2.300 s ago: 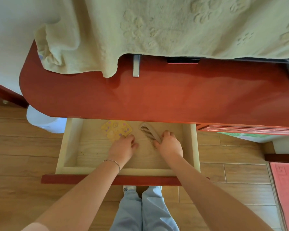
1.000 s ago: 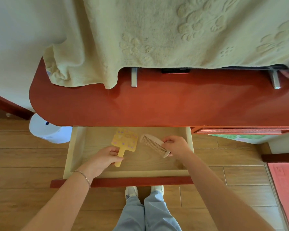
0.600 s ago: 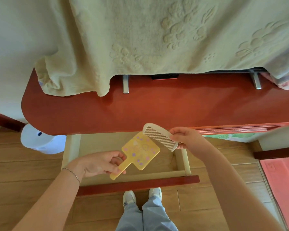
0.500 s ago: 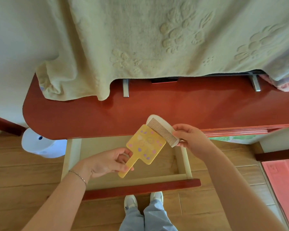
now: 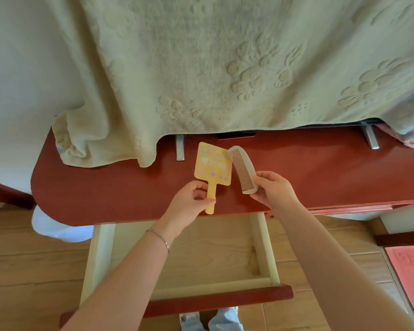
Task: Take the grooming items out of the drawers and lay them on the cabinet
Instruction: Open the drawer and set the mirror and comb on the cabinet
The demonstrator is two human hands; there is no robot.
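Towel (image 5: 225, 68) overhangs desk (image 5: 105, 194) rear, front strip bare | drawer (image 5: 265, 254) open below front edge | left hand (image 5: 189, 206) grips mirror (image 5: 213, 167) handle | right hand (image 5: 276, 189) pinches comb (image 5: 243, 169), both over desk

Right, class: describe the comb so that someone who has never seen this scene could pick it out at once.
Start at the red cabinet top, below the hanging pale green towel. Near its middle two hands hold two items side by side. The comb is the one on the right, pinched by the right hand: a pale, curved strip of fine teeth, unlike the flat yellow mirror with a handle beside it.
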